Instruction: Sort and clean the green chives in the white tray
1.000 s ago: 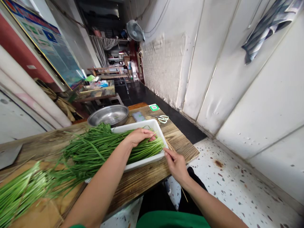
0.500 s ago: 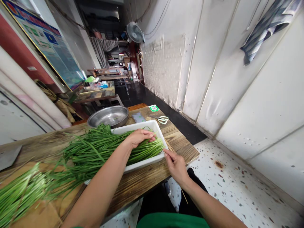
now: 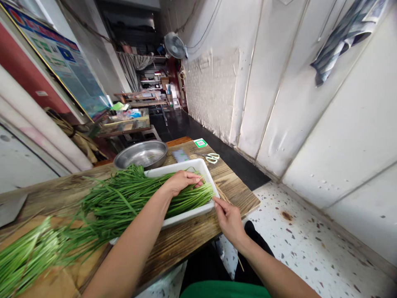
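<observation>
The left hand (image 3: 181, 182) lay open, palm down, on long green chives (image 3: 130, 198) in a white plastic tray (image 3: 203, 165). The right hand (image 3: 228, 217) pinched a thin bamboo skewer (image 3: 222, 195) just beside the tray's near corner. Loose stalks could slide out if pressing eased.

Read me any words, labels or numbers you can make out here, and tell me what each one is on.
No text is legible.
Wall poster: print too small to read.
Green-bordered card on the wooden table: a code pattern, nothing readable.
Blurred patch behind the white tray: unreadable.
</observation>
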`<state>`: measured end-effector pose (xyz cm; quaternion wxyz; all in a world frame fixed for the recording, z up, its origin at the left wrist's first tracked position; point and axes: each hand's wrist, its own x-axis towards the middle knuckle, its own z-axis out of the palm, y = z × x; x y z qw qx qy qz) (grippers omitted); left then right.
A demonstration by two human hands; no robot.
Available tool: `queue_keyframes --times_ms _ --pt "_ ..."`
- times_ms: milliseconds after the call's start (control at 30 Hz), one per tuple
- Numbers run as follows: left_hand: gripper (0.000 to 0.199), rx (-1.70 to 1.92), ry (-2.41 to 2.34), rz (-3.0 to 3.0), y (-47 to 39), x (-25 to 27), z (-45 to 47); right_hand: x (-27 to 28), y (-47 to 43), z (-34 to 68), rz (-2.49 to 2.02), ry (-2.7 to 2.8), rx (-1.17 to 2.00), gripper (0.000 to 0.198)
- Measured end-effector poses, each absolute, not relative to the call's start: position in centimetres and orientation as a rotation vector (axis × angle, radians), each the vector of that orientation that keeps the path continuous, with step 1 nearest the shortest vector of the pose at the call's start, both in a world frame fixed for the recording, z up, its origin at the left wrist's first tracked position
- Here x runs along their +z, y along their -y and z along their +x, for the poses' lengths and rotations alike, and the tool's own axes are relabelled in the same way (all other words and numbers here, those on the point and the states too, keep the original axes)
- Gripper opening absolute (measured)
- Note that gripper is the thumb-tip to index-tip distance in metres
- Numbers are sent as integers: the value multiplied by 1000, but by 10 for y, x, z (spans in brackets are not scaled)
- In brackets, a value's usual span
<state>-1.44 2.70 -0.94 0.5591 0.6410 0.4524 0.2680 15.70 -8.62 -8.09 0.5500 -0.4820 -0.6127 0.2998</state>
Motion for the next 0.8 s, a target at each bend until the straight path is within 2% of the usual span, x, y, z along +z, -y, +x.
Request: queue_keyframes --times_ms 200,400,567,700,800 --pt "35 553 -1203 1638 -25 -9 -13 -82 83 153 -1197 1420 719 31" --pt "34 468 -1182 1822 -22 -2 -15 -81 83 153 -1150 1425 711 30" --pt "22 750 -1773 2092 -30 -2 -25 -82 89 157 -1148 1459 693 29" --pt "12 439 -2018 2331 -35 -10 -24 -86 90 157 -1132 1467 657 29" --pt "14 324 -2095 2364 -38 -15 -19 -87 90 157 -1139 1463 671 29"
